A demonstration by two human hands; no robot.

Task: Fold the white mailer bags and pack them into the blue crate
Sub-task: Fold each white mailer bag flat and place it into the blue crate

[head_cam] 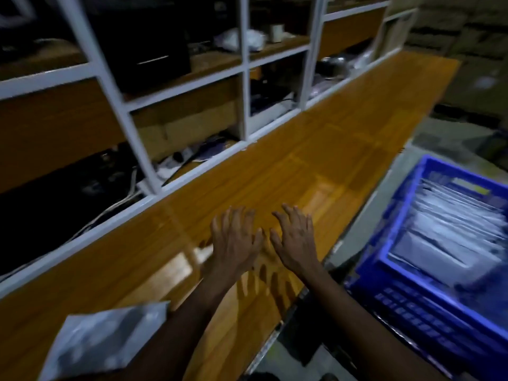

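My left hand (236, 237) and my right hand (295, 237) hover side by side over the orange wooden counter (316, 149), fingers spread, holding nothing. A pile of white mailer bags (101, 342) lies on the counter at the lower left, partly covered by my left forearm. The blue crate (406, 204) stands to the right, below the counter's edge, with several folded white mailer bags (453, 232) standing in a row inside it. The picture is blurred by motion.
A white metal shelf frame (244, 64) runs along the counter's far side, with cables, boxes and plastic-wrapped goods behind it. The grey floor (450, 133) shows beyond the crate. A dark gap lies between the counter's edge and the crate.
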